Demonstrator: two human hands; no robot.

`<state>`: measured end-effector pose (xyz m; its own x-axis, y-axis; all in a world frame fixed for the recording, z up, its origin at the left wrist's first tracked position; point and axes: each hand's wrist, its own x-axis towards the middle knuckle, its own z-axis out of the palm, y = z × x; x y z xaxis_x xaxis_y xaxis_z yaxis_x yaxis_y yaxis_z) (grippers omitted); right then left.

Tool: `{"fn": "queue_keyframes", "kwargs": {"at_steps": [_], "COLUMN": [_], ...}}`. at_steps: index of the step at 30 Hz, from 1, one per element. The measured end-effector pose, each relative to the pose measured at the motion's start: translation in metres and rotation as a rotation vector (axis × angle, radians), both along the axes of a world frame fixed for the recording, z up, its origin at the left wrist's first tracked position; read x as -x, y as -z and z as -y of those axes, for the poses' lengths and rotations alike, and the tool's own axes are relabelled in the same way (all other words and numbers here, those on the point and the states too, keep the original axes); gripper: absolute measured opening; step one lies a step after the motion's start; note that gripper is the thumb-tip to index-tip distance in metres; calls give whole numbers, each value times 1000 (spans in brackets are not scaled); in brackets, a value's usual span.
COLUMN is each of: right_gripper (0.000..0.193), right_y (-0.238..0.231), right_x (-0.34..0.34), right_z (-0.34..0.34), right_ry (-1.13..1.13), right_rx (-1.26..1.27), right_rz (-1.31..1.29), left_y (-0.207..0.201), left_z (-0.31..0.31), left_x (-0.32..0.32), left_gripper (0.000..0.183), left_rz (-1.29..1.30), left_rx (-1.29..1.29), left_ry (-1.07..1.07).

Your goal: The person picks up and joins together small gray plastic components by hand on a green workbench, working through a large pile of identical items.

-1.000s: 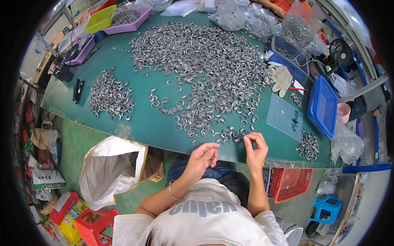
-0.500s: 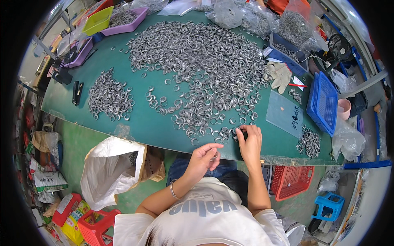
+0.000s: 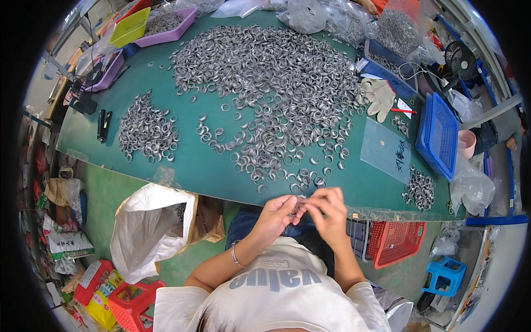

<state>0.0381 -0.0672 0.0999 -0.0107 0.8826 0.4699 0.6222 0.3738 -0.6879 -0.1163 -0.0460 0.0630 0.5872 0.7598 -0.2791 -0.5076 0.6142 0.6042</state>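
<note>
Head view: at the near edge of a green worktop (image 3: 182,160), the left hand (image 3: 275,213) and right hand (image 3: 327,209) meet fingertip to fingertip, both pinched shut on a small silver metal ring (image 3: 298,207) held between them just above the person's lap. Most of the ring is hidden by the fingers (only a sliver of grey shows).

Just beyond the hands lies the near fringe of a wide heap of loose silver rings (image 3: 265,83) that covers the middle of the worktop; a smaller separate pile of rings (image 3: 145,130) sits to the left, another small cluster of rings (image 3: 419,189) to the right near a blue slotted plastic basket (image 3: 438,135). An open white plastic sack (image 3: 146,232) stands on the floor, left of the person's knees.

Judged from the grip, the work goes best with the ring held by its rim, turned slowly between thumb and forefinger, and kept close over the worktop edge so a slip drops it among the rings rather than onto the floor.
</note>
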Motion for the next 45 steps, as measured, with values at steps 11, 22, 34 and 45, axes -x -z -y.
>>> {"fn": "queue_keyframes", "kwargs": {"at_steps": [11, 22, 34, 45], "right_gripper": [16, 13, 27, 14], "right_y": [35, 16, 19, 10], "right_x": [-18, 6, -21, 1], "right_z": [-20, 13, -14, 5], "right_ry": [333, 79, 309, -2], "right_rx": [0, 320, 83, 688], "right_rz": [25, -648, 283, -874], "left_y": [-10, 3, -3, -14], "left_z": [1, -4, -3, 3], "left_x": [0, -6, -3, -13], "left_gripper": [23, 23, 20, 27], "left_rz": [-53, 75, 55, -164], "left_rx": [-133, -58, 230, -136], "left_ry": [-19, 58, 140, -44]}}
